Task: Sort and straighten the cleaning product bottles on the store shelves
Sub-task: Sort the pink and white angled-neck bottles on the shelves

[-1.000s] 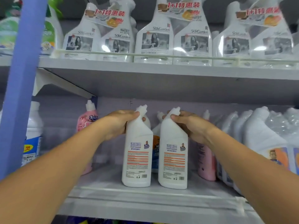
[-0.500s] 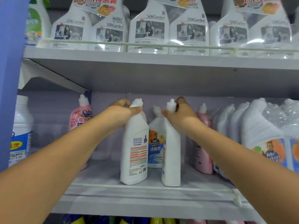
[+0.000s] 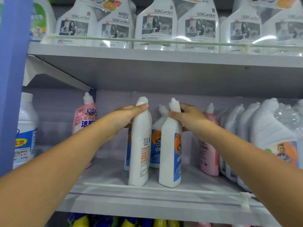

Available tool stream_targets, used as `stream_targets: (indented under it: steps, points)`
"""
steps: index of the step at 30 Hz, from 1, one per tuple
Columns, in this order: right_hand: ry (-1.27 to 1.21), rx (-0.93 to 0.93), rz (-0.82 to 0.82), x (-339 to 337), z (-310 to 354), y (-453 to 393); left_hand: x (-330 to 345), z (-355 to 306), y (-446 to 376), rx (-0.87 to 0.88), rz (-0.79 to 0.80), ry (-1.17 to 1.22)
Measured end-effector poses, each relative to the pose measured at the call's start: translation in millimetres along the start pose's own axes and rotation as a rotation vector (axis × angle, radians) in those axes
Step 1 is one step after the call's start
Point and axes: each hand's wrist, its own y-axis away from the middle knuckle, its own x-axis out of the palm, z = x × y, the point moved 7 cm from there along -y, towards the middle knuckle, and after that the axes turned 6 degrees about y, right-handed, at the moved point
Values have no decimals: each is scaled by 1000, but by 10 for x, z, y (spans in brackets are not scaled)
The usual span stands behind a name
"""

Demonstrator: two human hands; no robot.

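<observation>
Two white angled-neck toilet cleaner bottles stand upright near the front of the middle shelf [image 3: 147,200]. My left hand [image 3: 126,117] grips the neck of the left white bottle [image 3: 139,154], which shows its narrow side and part of the back label. My right hand [image 3: 188,117] grips the neck of the right white bottle [image 3: 168,154], turned so its blue and orange front label shows on the right side. Behind them stands a third bottle [image 3: 156,143] of the same brand, front label facing me.
A pink bottle [image 3: 85,117] stands at the back left, another pink bottle [image 3: 209,154] just right of my right wrist. Shrink-wrapped white bottles [image 3: 268,131] fill the right. Spray bottles [image 3: 155,25] line the upper shelf. A blue post [image 3: 14,79] and white-blue bottle [image 3: 26,133] stand at left.
Both bottles have been rotated from showing their back labels: the left one now shows its side, the right one shows part of its front label. Both hands kept their grip on the necks.
</observation>
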Motion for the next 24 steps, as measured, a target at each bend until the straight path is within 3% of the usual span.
stream_targets:
  steps: [5,9,11,16,24]
  points:
    - [334,-60,-189,30,131,55,77,-65,57,87,-261,-248]
    - [498,-41,-220,45,166,73,126,-179,99,143,-443,-792]
    - [397,-18,-124,8,114,78,94,-188,97,150,-385,-795]
    - [13,84,301,-7,-194,187,-5,-10,201,47,55,-566]
    - [68,109,253,197,-237,17,-73,158,115,120,-52,-634]
